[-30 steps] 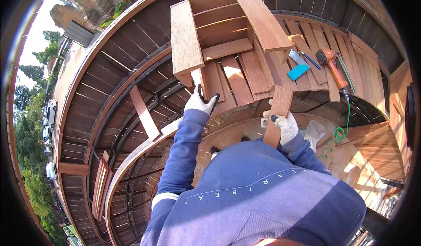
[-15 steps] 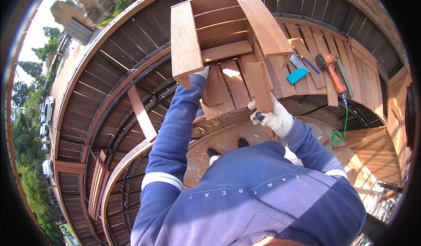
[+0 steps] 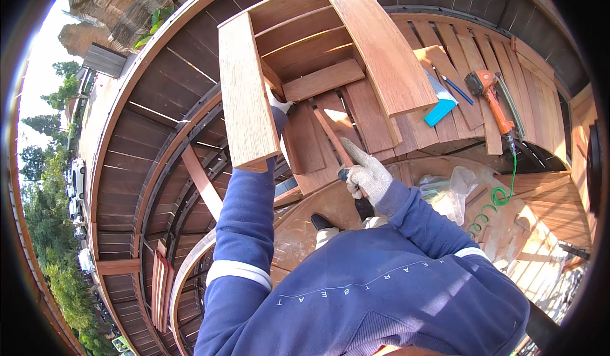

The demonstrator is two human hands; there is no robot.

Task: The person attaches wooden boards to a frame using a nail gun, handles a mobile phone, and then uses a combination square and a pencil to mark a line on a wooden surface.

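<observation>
A wooden box frame (image 3: 400, 80) with slatted insides stands before me on the bench slats. My left hand (image 3: 279, 104), in a pale work glove, reaches under the frame's left side board (image 3: 246, 95) and grips it from the inner side; that board hides part of the hand. My gloved right hand (image 3: 370, 175) is closed round the near end of a thin wooden board (image 3: 332, 132), seen edge-on. The board's far end points into the box's open front. A small dark thing shows at the right hand's fingers; its kind is unclear.
An orange nail gun (image 3: 489, 102) with a green coiled air hose (image 3: 502, 195) lies on the slats at right. Beside it are a blue pencil (image 3: 457, 88) and a blue-handled tool (image 3: 440, 109). Plastic bags (image 3: 459, 194) lie on the floor. Loose boards (image 3: 162, 289) rest at lower left.
My right hand has moved left and turned the board from flat to edge-on, its far end now toward the box. The box appears further left and larger in view.
</observation>
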